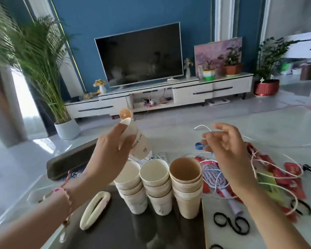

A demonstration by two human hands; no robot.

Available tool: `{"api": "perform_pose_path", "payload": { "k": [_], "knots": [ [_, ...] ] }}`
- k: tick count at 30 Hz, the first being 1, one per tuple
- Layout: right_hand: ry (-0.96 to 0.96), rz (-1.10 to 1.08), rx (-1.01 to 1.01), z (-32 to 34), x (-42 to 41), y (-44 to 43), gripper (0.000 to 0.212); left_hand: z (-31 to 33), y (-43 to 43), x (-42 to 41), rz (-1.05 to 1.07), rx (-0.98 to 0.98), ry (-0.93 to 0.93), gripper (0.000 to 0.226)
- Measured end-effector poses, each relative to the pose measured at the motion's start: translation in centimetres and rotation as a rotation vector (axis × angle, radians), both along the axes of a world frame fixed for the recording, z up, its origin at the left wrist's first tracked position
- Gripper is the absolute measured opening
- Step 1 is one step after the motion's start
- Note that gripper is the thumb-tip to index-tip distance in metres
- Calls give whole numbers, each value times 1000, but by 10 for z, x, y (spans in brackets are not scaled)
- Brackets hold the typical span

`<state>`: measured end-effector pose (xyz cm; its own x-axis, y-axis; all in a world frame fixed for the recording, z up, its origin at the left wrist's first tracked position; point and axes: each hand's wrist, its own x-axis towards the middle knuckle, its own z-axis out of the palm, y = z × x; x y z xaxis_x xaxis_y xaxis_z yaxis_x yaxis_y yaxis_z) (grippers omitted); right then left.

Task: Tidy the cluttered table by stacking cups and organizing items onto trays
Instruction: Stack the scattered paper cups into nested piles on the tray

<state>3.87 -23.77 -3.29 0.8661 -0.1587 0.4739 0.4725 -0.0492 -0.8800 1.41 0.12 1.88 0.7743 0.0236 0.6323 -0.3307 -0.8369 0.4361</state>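
Three stacks of paper cups stand on a dark tray [115, 230]: a white stack [128, 182], a second white stack [154, 178] and a brown-lined stack [186, 178]. My left hand [109, 155] is raised above the left stack and grips a tilted white cup printed "MUSIC LIFE" [141, 143]; an orange disc [125, 113] shows at its far end. My right hand [226, 150] hovers above the table on the right, fingers curled around a thin white cable [203, 126] that trails down over the clutter. A small blue piece [198, 146] sits at its fingertips.
A cream oval hair clip [94, 209] lies on the tray's left part. Right of the tray are a purple hairbrush [212, 175], red packets [293, 169] and black hair ties [230, 221]. A dark long case [70, 162] lies behind left, a white tray [34, 194] at the left.
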Motion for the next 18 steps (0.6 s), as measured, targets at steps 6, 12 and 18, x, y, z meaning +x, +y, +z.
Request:
{"api": "perform_pose_path", "payload": {
  "k": [6,12,18],
  "knots": [
    [-30,8,66,-9,-11,7,15,-33,22,-22,57,236,-91,21],
    [15,59,-316,-17,-26,18,28,-72,15,-15,1,392,65,18],
    [-2,62,-631,-59,-42,22,96,-92,12,-17,-11,412,23,38]
  ]
}}
